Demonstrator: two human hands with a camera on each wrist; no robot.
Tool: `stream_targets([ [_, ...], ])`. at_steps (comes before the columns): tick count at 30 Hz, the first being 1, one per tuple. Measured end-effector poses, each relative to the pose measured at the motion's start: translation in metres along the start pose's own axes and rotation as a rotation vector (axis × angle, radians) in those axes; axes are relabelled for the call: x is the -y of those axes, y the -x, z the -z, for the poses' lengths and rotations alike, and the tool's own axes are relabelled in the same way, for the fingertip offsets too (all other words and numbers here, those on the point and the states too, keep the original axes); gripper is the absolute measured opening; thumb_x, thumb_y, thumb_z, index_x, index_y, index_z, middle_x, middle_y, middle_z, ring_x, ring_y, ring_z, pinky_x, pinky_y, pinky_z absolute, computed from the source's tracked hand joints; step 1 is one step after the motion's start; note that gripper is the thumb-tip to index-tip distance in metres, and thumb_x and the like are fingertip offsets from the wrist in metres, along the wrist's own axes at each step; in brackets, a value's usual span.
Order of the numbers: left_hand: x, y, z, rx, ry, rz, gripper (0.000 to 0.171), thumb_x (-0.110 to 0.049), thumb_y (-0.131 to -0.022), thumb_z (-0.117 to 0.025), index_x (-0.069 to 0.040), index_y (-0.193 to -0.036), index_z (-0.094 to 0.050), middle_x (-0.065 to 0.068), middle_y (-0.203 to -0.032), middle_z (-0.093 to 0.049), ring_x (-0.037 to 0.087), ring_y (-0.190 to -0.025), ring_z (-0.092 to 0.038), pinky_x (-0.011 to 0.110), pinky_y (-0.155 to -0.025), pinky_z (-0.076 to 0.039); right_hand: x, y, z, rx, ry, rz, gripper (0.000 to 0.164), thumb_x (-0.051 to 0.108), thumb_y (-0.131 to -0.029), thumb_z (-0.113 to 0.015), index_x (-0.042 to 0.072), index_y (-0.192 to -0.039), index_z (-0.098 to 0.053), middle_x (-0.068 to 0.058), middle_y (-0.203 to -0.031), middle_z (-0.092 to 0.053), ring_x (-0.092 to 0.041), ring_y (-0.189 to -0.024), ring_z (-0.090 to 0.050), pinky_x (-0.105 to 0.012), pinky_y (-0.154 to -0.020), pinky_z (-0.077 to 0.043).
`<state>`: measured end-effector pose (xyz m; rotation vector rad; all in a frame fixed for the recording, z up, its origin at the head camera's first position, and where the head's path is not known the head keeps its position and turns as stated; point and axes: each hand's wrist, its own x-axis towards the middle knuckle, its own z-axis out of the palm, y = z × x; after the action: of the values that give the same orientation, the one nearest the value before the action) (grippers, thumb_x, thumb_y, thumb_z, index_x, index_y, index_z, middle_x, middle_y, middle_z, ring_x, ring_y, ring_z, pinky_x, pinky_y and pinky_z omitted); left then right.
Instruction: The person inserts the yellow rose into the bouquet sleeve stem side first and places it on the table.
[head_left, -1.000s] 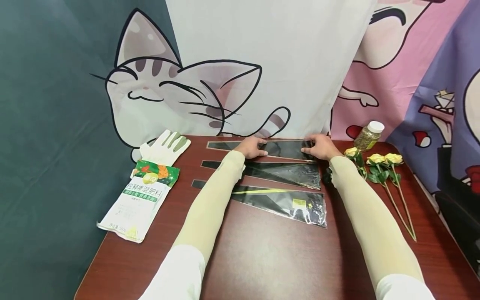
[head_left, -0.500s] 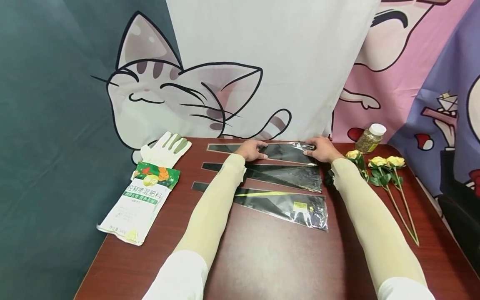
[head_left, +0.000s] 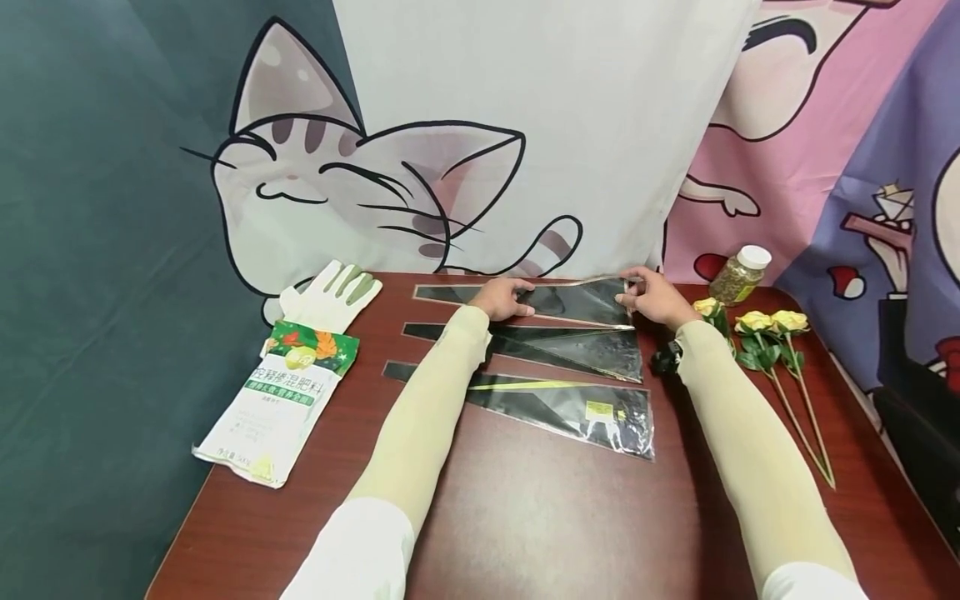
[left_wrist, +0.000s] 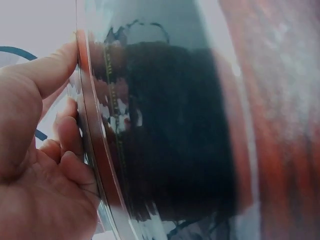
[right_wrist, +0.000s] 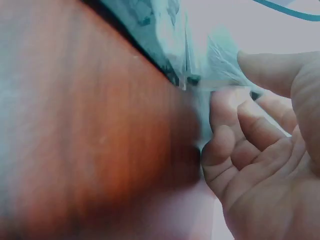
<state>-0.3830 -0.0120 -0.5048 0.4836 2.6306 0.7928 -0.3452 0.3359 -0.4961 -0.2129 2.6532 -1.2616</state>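
Observation:
Three long, tapered black-and-clear plastic flower sleeves lie in rows on the table. My left hand (head_left: 501,300) rests across the far flower sleeve (head_left: 573,302), thumb and forefinger spread apart; in the left wrist view its fingertips touch the film's edge. At that sleeve's wide right end, my right hand (head_left: 654,298) pinches the clear film (right_wrist: 220,60) between thumb and fingers, and the edge looks slightly raised. Closer in are the middle flower sleeve (head_left: 577,346) and the near flower sleeve (head_left: 555,404), which carries a yellow label. My left forearm partly covers both.
At left, a white fertilizer bag (head_left: 273,400) lies below a pair of white gloves (head_left: 330,296). Several yellow roses (head_left: 772,325) with long stems lie at right, beside a white-capped jar (head_left: 741,275) of granules. A printed cloth backdrop (head_left: 555,150) hangs behind the table (head_left: 540,517).
My right hand has shifted slightly right, drawing at the far sleeve's wide end, which now looks straighter and less crinkled. The left hand stays in place.

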Motion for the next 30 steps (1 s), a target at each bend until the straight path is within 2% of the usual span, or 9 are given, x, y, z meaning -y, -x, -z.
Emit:
stream_targets([
  [3,0.001,-0.002,0.001,-0.005,0.004,-0.001,0.058,-0.041,-0.097,-0.078,-0.033,-0.152,-0.060,0.003,-0.105,-0.062,0.020,-0.088,-0.055,0.035,-0.080,-0.047,-0.004,0.003,0.002,-0.010,-0.052,-0.038,0.071,0.021,-0.104,-0.069,0.000,-0.162,-0.033,-0.020,-0.112,-0.072,-0.018,-0.084,-0.066,-0.032,-0.069,-0.052],
  [5,0.002,-0.003,0.001,-0.001,0.007,0.002,0.058,-0.042,-0.097,-0.078,-0.033,-0.152,-0.059,0.003,-0.104,-0.062,0.020,-0.087,-0.055,0.035,-0.079,-0.046,-0.003,0.008,0.003,-0.008,-0.077,-0.065,0.073,0.021,-0.105,-0.068,-0.002,-0.163,-0.030,-0.019,-0.114,-0.073,-0.015,-0.084,-0.066,-0.032,-0.068,-0.053],
  [10,0.001,-0.002,0.002,0.004,0.000,0.001,0.059,-0.042,-0.097,-0.078,-0.033,-0.152,-0.059,0.004,-0.107,-0.062,0.021,-0.089,-0.055,0.036,-0.081,-0.047,0.013,0.020,0.007,0.022,-0.125,-0.129,0.058,0.020,-0.107,-0.064,-0.010,-0.153,-0.046,-0.021,-0.119,-0.073,-0.016,-0.084,-0.070,-0.037,-0.071,-0.057],
  [12,0.002,-0.002,0.001,0.002,-0.010,0.000,0.058,-0.042,-0.097,-0.078,-0.034,-0.152,-0.059,0.003,-0.109,-0.062,0.020,-0.093,-0.056,0.036,-0.084,-0.049,0.019,0.023,0.007,0.027,-0.143,-0.150,0.050,0.019,-0.107,-0.064,-0.010,-0.146,-0.055,-0.018,-0.115,-0.073,-0.017,-0.082,-0.070,-0.038,-0.071,-0.057],
  [14,0.002,-0.003,0.000,0.000,-0.016,0.000,0.058,-0.042,-0.097,-0.078,-0.034,-0.152,-0.059,0.003,-0.112,-0.063,0.020,-0.097,-0.058,0.037,-0.088,-0.052,0.022,0.024,0.007,0.020,-0.172,-0.163,0.045,0.018,-0.107,-0.063,-0.011,-0.141,-0.059,-0.011,-0.104,-0.073,-0.018,-0.080,-0.070,-0.039,-0.070,-0.057],
  [17,0.002,-0.004,-0.001,0.004,-0.022,-0.006,0.059,-0.043,-0.097,-0.078,-0.034,-0.152,-0.059,0.003,-0.117,-0.063,0.020,-0.104,-0.059,0.040,-0.096,-0.054,0.016,0.022,0.005,-0.002,-0.215,-0.172,0.041,0.019,-0.107,-0.063,-0.011,-0.135,-0.061,0.002,-0.090,-0.070,-0.014,-0.075,-0.067,-0.035,-0.066,-0.054],
  [20,0.002,-0.005,-0.001,0.006,-0.034,-0.017,0.059,-0.044,-0.097,-0.077,-0.033,-0.152,-0.059,0.003,-0.123,-0.064,0.021,-0.109,-0.061,0.042,-0.102,-0.055,0.006,0.018,0.002,-0.028,-0.224,-0.170,0.039,0.022,-0.108,-0.061,-0.009,-0.132,-0.063,0.009,-0.086,-0.067,-0.009,-0.073,-0.065,-0.030,-0.063,-0.052],
  [26,-0.003,-0.004,0.001,0.010,-0.078,-0.038,0.059,-0.043,-0.098,-0.077,-0.030,-0.153,-0.059,0.005,-0.146,-0.064,0.022,-0.130,-0.063,0.043,-0.112,-0.054,-0.003,0.013,-0.001,-0.064,-0.206,-0.166,0.044,0.030,-0.110,-0.057,-0.005,-0.136,-0.063,0.009,-0.093,-0.067,-0.006,-0.073,-0.063,-0.027,-0.064,-0.051],
  [30,-0.012,-0.001,0.002,-0.013,-0.097,-0.006,0.056,-0.043,-0.098,-0.076,-0.026,-0.150,-0.062,0.003,-0.155,-0.059,0.025,-0.137,-0.060,0.045,-0.113,-0.054,0.001,0.014,-0.003,-0.073,-0.196,-0.168,0.043,0.028,-0.110,-0.057,-0.005,-0.135,-0.064,0.009,-0.092,-0.067,-0.006,-0.073,-0.064,-0.027,-0.064,-0.052],
])
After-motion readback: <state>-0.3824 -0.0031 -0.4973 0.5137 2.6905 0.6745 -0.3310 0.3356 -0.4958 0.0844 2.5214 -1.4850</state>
